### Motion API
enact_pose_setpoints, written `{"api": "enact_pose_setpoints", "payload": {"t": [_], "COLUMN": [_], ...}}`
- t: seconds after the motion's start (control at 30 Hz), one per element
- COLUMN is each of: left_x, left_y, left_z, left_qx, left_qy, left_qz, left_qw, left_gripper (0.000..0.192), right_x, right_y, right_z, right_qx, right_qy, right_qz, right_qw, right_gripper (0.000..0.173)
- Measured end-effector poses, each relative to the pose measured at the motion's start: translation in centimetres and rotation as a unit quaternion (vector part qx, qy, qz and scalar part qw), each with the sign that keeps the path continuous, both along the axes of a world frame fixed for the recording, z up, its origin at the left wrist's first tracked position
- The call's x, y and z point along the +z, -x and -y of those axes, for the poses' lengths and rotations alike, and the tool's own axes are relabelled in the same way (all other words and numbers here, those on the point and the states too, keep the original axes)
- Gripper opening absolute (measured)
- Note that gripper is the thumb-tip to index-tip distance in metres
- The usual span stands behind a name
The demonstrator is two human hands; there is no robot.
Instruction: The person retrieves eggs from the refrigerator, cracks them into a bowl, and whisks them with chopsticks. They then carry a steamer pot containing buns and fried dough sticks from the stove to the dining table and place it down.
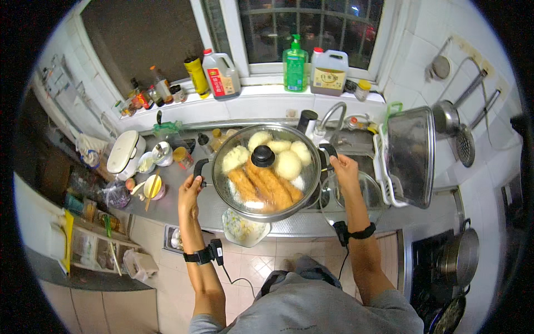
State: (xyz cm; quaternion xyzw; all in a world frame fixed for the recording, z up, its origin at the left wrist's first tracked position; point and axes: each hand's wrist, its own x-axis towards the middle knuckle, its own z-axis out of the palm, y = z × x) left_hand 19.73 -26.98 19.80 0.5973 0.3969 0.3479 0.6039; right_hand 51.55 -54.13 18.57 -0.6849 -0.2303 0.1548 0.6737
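Observation:
Both hands hold a wide metal pot [288, 215] by its black side handles, over the counter and the sink's left side. My left hand [188, 195] grips the left handle [199, 169]. Around the right handle [328, 149] are the fingers of my right hand [345, 169]. A glass lid with a black knob [263, 155] covers the pot. Through the glass show several pale, rounded food pieces [288, 165] and long golden-brown fried pieces [267, 185]. Whether the pot's base touches anything is hidden.
A patterned glass dish [245, 229] shows at the counter's front edge. Another clear glass lid [371, 196] lies by the sink, left of a white rack [388, 183]. Chopsticks [152, 190] rest across a yellow bowl [155, 183]. Behind are a faucet [333, 115] and sill bottles.

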Motion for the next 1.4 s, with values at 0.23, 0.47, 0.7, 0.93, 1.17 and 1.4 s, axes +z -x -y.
{"api": "enact_pose_setpoints", "payload": {"t": [0.23, 0.47, 0.7, 0.93, 1.17, 1.4], "left_x": [-1.3, -3.5, -5.6, -7.2, -9.7, -15.3], "left_y": [1.8, 3.9, 9.8, 17.2, 22.6, 25.0], "left_z": [0.7, 3.3, 4.9, 3.3, -3.9, -9.2], "left_qx": [0.01, 0.088, 0.177, 0.261, 0.232, 0.215], "left_qy": [-0.003, 0.036, 0.082, 0.102, 0.082, 0.167], "left_qz": [-0.005, 0.002, -0.039, -0.013, -0.011, 0.028], "left_qw": [1.0, 0.995, 0.98, 0.96, 0.969, 0.962], "left_gripper": [0.024, 0.025, 0.018, 0.017, 0.01, 0.015], "right_x": [-1.8, -2.8, -6.4, -9.7, -10.1, -15.0], "right_y": [-0.3, -0.7, 1.9, 8.1, 13.8, 14.6], "right_z": [-0.8, -1.7, -6.4, -12.7, -20.2, -26.7], "right_qx": [0.009, 0.084, 0.131, 0.25, 0.242, 0.198], "right_qy": [0.043, 0.035, 0.085, 0.06, 0.009, 0.174], "right_qz": [0.051, -0.026, -0.038, -0.077, -0.049, 0.035], "right_qw": [0.998, 0.996, 0.987, 0.963, 0.969, 0.964], "right_gripper": [0.024, 0.035, 0.027, 0.021, 0.017, 0.027]}}
